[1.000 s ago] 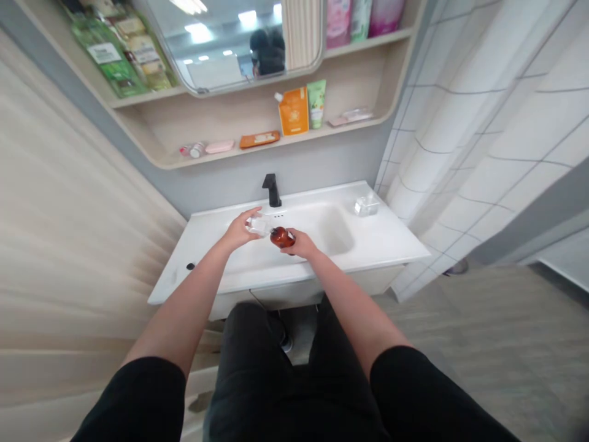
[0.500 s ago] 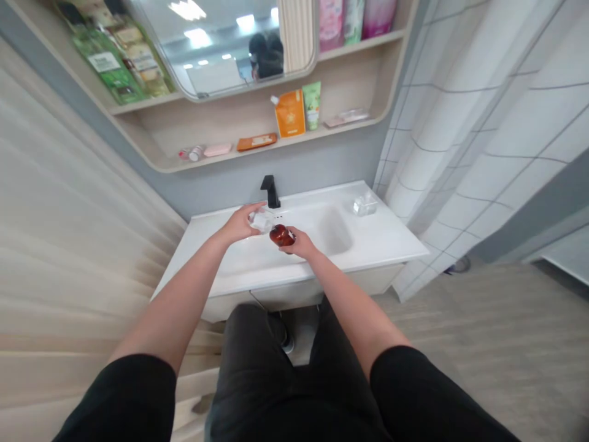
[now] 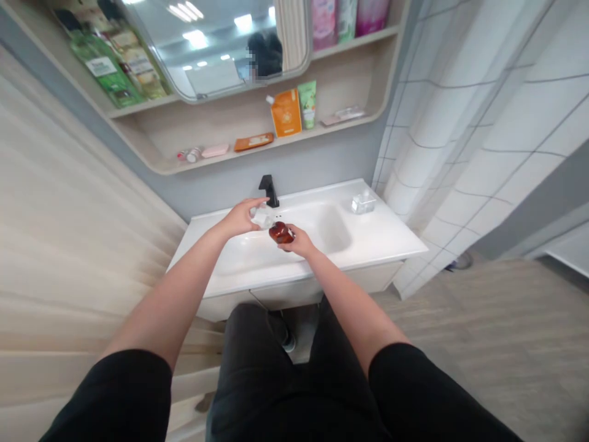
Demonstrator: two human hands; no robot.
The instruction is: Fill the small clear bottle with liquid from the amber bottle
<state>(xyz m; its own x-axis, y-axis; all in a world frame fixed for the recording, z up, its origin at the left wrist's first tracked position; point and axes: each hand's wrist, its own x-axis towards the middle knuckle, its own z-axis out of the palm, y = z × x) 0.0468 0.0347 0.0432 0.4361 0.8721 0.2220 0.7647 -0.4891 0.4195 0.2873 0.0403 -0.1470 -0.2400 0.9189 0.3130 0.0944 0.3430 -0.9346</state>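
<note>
Over the white sink basin (image 3: 243, 255), my left hand (image 3: 240, 219) curls around a clear, see-through container (image 3: 262, 217), its thumb and fingers on either side. My right hand (image 3: 298, 240) grips a brown bottle (image 3: 280, 232), tilted with its top end toward the clear container. The two things almost meet; whether they touch, or whether liquid passes between them, I cannot make out. The black faucet (image 3: 269, 191) stands just behind my left fingertips.
A clear holder (image 3: 363, 202) sits on the counter's right. Above, the shelf carries an orange pouch (image 3: 286, 113), a green tube (image 3: 307, 104), an orange packet (image 3: 253, 142) and a pink soap bar (image 3: 215, 150) beneath a mirror (image 3: 230, 43). A curtain (image 3: 69, 202) hangs at left.
The view has shifted slightly. Both hands stay nearly in place, holding the clear container and the brown bottle close together over the basin.
</note>
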